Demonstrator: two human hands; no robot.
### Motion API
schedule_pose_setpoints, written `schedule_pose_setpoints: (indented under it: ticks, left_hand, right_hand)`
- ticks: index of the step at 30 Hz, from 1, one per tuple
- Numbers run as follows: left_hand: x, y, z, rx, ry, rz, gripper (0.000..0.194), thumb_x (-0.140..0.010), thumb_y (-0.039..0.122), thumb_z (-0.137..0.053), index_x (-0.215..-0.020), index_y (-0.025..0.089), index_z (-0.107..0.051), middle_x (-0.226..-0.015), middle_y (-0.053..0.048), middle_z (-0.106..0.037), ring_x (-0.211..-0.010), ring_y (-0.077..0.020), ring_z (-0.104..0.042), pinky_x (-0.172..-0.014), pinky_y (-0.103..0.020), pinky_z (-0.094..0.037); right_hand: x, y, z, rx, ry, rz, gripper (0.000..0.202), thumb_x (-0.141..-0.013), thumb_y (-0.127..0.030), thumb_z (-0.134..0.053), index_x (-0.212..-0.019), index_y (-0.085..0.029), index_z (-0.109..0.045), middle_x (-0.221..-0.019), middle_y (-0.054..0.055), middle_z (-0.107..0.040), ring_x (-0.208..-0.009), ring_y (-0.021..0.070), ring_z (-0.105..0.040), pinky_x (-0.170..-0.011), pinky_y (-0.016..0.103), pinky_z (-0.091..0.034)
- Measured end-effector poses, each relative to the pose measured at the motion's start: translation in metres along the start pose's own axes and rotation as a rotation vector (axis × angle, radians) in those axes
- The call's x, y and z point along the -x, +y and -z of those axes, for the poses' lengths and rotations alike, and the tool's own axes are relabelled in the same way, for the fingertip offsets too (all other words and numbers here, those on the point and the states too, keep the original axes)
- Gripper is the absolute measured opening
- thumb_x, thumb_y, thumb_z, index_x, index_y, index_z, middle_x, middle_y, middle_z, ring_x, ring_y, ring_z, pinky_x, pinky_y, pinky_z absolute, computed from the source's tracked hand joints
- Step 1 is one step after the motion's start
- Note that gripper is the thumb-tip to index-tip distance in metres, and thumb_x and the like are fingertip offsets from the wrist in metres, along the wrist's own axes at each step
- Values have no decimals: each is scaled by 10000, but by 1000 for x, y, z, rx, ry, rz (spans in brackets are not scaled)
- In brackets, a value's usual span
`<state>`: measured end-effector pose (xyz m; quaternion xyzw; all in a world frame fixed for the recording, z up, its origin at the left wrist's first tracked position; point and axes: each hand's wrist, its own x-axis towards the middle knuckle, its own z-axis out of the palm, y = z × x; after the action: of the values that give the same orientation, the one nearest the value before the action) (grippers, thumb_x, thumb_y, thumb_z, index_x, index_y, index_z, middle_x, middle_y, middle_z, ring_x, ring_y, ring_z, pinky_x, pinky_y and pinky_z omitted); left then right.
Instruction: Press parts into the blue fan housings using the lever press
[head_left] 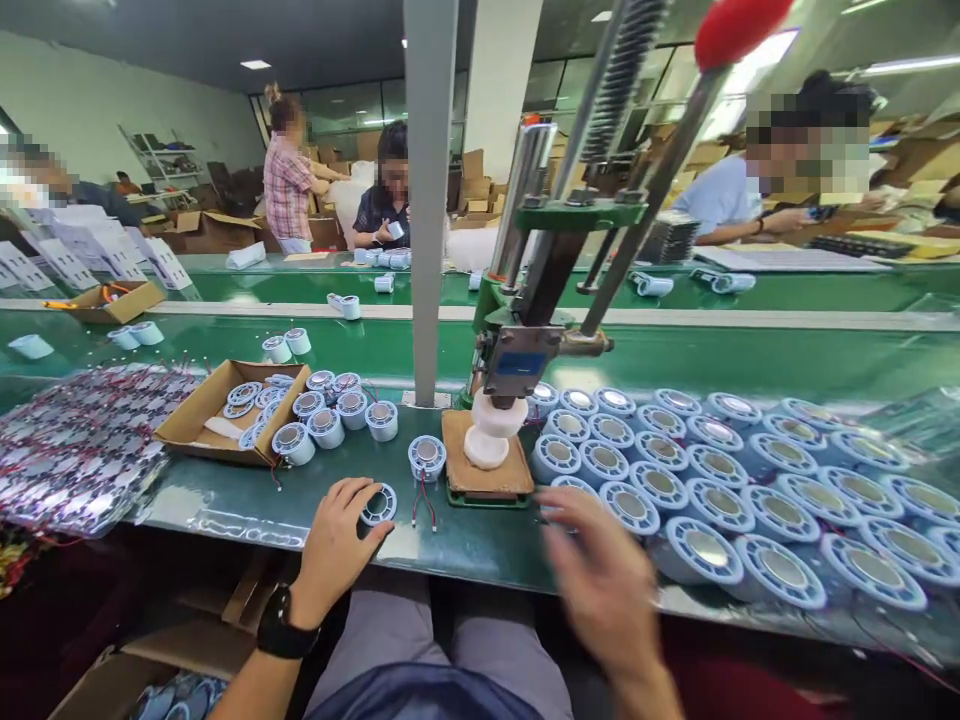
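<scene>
My left hand (341,535), with a black watch on its wrist, is closed round a light-blue plastic ring (388,500) at the bench's front edge. My right hand (592,560) is smeared by motion beside the front left of the grouped light-blue round housings (630,507); whether it grips one cannot be made out. Between my hands, a single housing (427,456) with a silver disc on top stands upright, its red and black wires trailing forward. Right of it is a hand press (525,360), its white round pusher (499,412) just above a white round seat (485,447).
A cardboard box (217,455) of light-blue rings sits left, with several housings (325,427) beside it. Wired metal parts (97,440) cover the far left. A red-knobbed lever (739,30) rises overhead. A grey post (431,200) stands behind. Several people work across the green bench (360,350).
</scene>
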<state>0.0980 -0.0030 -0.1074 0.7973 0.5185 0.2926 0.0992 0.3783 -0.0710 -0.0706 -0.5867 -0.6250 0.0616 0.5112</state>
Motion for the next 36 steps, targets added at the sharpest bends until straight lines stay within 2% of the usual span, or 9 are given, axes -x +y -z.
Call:
schedule_pose_setpoints:
  ticks: [2,5,8,10,13,18,23,31,36]
  left_hand:
    - [1,-4,2,38,32,7,345,-860,356,-658,-1181,230,-669,-1216,-94,-687,-1176,-309,-595,-1035,-530,-479]
    - [3,-10,10,135,101,129,413,-857,454,-640,-1184,202,-654,-1190,-123,-696,-1134,-318,-629,-1018,-538,-491]
    - [5,-8,18,284,150,291,559,-853,515,-627,-1298,184,-558,-1190,-140,-695,-1088,-304,-670,-990,-519,-521]
    - [6,2,21,366,131,303,654,-874,501,-616,-1419,189,-433,-1212,-138,-688,-1082,-278,-683,-972,-478,-543]
    - [5,29,22,357,42,150,746,-909,412,-604,-1536,231,-243,-1273,-118,-659,-1093,-243,-678,-973,-435,-548]
    - [-14,69,16,180,-66,-106,725,-871,231,-619,-1524,260,-305,-1305,-103,-631,-1182,-275,-605,-1011,-455,-520]
    - [-20,70,8,198,-73,-23,782,-828,177,-641,-1524,276,-300,-1244,-84,-650,-1154,-273,-610,-1002,-452,-519]
    - [-8,68,-6,403,-30,202,728,-788,187,-672,-1454,258,-388,-1295,-93,-639,-1114,-264,-642,-987,-430,-519]
    - [-7,70,-9,405,-2,171,665,-827,229,-650,-1444,239,-403,-1338,-111,-618,-1193,-285,-604,-1025,-450,-489]
  right_hand:
    - [-13,-14,-38,-38,-60,45,374,-927,-232,-501,-1283,-244,-616,-1298,117,-577,-1201,249,-601,-974,418,-581]
    - [-38,-31,-95,59,-181,47,470,-885,-178,-567,-1353,-131,-581,-1457,202,-436,-1407,336,-411,-1118,534,-449]
    - [-41,-34,-117,82,-330,99,401,-855,-92,-574,-1239,-161,-664,-1423,164,-493,-1402,331,-416,-1140,552,-417]
    - [-26,-29,-115,-3,-370,144,437,-844,-56,-551,-1243,-199,-660,-1396,116,-535,-1347,271,-489,-1136,489,-451]
    - [6,-20,-105,-140,-295,85,628,-807,-53,-562,-1412,-218,-523,-1430,103,-518,-1321,216,-530,-1099,390,-504]
    - [27,-13,-102,-241,-209,-50,751,-726,-32,-531,-1458,-182,-458,-1395,109,-561,-1267,195,-593,-1082,341,-515]
    - [24,-15,-102,-247,-218,-101,708,-771,-75,-558,-1462,-191,-455,-1372,95,-585,-1231,199,-622,-1059,339,-533]
    - [28,-14,-101,-238,-211,-93,841,-811,-92,-569,-1580,-211,-249,-1368,85,-590,-1238,185,-616,-1037,315,-545]
    - [23,-14,-94,-159,-335,-43,659,-830,-100,-519,-1481,-165,-446,-1416,117,-541,-1300,214,-563,-1093,376,-510]
